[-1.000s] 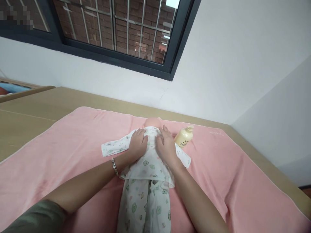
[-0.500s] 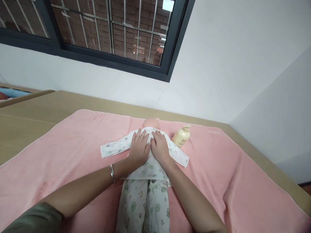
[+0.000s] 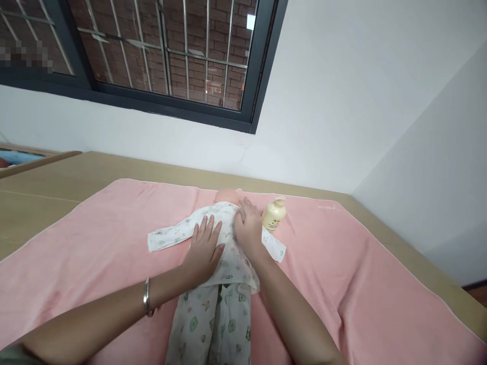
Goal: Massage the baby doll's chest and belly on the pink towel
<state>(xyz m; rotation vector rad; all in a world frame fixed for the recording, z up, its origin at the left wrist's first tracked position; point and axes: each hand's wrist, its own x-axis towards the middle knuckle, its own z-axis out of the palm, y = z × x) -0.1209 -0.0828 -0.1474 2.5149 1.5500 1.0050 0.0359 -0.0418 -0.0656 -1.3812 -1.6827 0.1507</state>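
A baby doll [image 3: 227, 195] lies face down on a pink towel [image 3: 95, 238], dressed in a white printed top [image 3: 171, 234] and matching trousers [image 3: 213, 324]. My left hand [image 3: 203, 248] lies flat on the doll's back, fingers spread, with a silver bangle on the wrist. My right hand [image 3: 248, 225] rests palm down on the doll's upper back near the right shoulder, fingers together. Neither hand holds anything. Only the back of the doll's head shows beyond the collar.
A cream pump bottle [image 3: 273, 215] lies on the towel just right of the doll's head, close to my right hand. The towel covers a tan table [image 3: 57, 177] set against a white wall under a barred window [image 3: 152, 56]. Another wall closes the right side.
My left hand has slid down the doll's back toward me, away from the shoulders. My right hand stayed near the upper back. The view has shifted slightly right and up.
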